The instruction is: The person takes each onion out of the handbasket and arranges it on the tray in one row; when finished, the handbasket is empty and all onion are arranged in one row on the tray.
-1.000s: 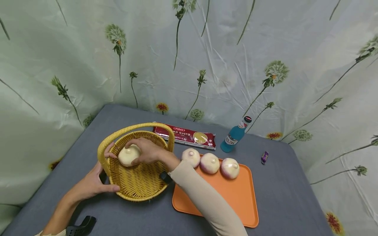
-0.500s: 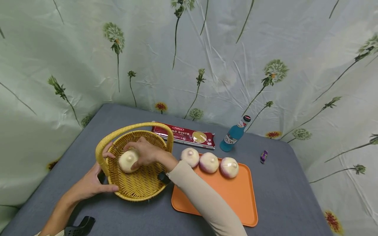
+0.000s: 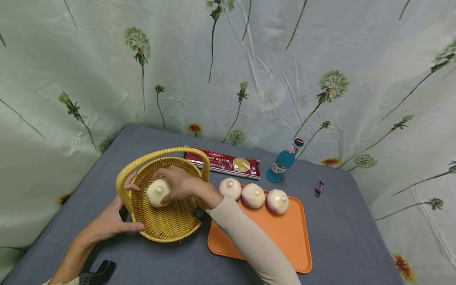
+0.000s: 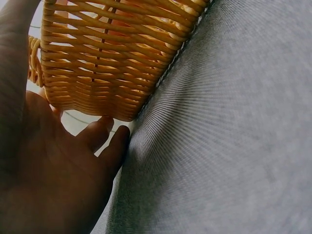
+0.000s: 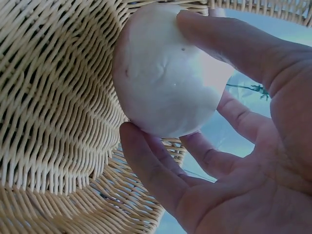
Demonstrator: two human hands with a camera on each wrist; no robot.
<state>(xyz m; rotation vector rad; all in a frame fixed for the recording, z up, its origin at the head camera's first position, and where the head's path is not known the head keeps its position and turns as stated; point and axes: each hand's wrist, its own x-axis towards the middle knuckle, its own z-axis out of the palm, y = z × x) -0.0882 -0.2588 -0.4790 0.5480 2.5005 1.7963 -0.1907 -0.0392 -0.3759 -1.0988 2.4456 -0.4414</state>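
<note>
A yellow wicker basket [image 3: 167, 225] with an arched handle stands at the left of the table. My left hand [image 3: 107, 221] holds its left side, thumb at the near rim and fingertips over the edge by the handle's base. In the left wrist view, part of that hand [image 4: 58, 165] shows beside the woven wall. Inside the basket, my right hand [image 3: 181, 184] grips a white turnip [image 3: 157, 192] by its right side. Thumb and fingers spread around the turnip [image 5: 165, 73] in the right wrist view, close to the wicker.
Right of the basket lies an orange tray [image 3: 278, 241], with three purple-and-white turnips [image 3: 253, 196] along its far edge. Behind are a red spaghetti packet [image 3: 224, 162] and an upright blue bottle [image 3: 285, 162]. A small purple-wrapped candy [image 3: 319, 189] lies farther right.
Inside the basket, the turnip has shifted slightly down and to the right, with my right hand still on it. My left hand and the basket have stayed in place.
</note>
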